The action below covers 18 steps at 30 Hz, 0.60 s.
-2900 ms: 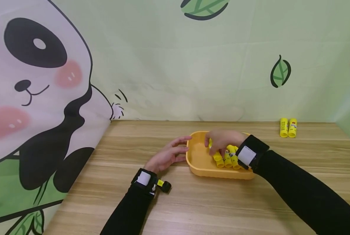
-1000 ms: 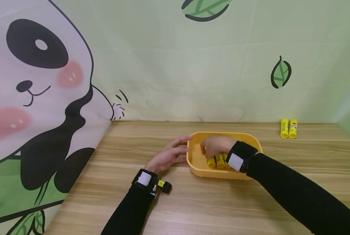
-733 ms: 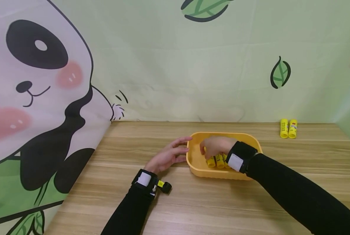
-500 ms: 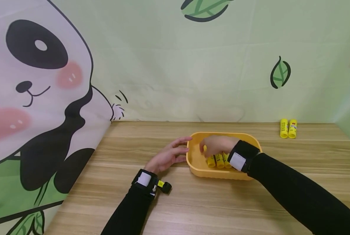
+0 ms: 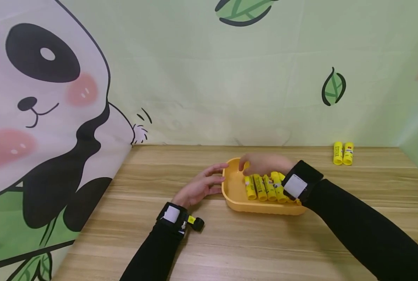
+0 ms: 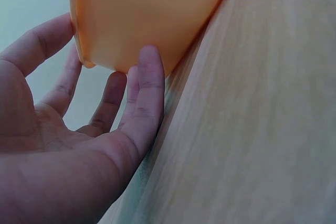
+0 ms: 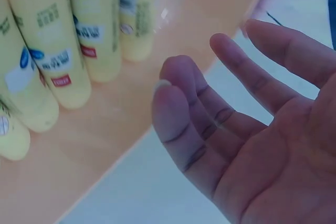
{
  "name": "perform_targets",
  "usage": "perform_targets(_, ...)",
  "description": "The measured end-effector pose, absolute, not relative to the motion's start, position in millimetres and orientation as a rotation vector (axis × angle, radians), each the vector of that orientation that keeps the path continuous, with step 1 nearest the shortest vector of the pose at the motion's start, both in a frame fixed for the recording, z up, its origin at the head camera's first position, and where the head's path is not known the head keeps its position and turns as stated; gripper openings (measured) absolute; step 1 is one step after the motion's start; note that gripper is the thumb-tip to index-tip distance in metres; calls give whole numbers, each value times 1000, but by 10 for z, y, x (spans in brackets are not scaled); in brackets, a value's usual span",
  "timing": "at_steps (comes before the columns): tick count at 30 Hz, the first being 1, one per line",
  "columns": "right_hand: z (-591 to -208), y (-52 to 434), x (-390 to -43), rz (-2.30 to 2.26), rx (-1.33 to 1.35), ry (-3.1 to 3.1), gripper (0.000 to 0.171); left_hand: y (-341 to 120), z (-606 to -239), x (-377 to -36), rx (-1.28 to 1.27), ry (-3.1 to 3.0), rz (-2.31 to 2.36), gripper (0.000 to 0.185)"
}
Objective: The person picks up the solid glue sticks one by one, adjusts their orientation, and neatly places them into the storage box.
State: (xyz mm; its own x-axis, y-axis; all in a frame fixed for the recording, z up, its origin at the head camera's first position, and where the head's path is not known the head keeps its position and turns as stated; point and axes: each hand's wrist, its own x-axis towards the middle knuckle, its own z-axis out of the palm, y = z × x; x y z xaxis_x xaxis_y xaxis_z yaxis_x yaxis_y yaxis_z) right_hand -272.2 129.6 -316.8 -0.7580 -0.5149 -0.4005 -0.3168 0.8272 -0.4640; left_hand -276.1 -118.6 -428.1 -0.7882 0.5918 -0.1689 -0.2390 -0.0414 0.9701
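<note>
A yellow-orange plastic box (image 5: pixel 234 189) stands on the wooden table, with several yellow glue sticks (image 5: pixel 260 187) lying side by side in it. My left hand (image 5: pixel 197 188) touches the box's left end with spread fingers; the left wrist view shows fingertips against the orange wall (image 6: pixel 142 14). Over the box's back part is my right hand (image 5: pixel 266 164). In the right wrist view that hand (image 7: pixel 268 145) has loosely bent fingers and nothing between them, apart from the row of glue sticks (image 7: pixel 58 56). My right wrist hides the box's right end.
Two more yellow glue sticks (image 5: pixel 343 153) stand together at the table's back right. Behind the table (image 5: pixel 251 246) hangs a pale green backdrop (image 5: pixel 201 78) printed with a panda and leaves.
My right hand has let go of the glue sticks in the box and drawn up and back to the right, uncovering their row. The left hand and the box have stayed in place.
</note>
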Motion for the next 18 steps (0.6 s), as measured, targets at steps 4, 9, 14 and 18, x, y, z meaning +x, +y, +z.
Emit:
perform_targets(4,-3071,1453,-2756,-635,-638,2476,34,-1193,-4290,-2769,380,1668,1882,50)
perform_targets(9,-2962,1675,-2768,-750,-657,2514,32,-1192,-4294,-2771,388,1675,1882,51)
perform_targets(14,-2908,1929,-2772,-896,-628,2556,32,-1185,-4293,-2769,383,1685,1886,50)
perform_targets(18,-2884,2164,-2769,-971,-557,2600,33,-1182,-4291,-2764,372,1685,1888,50)
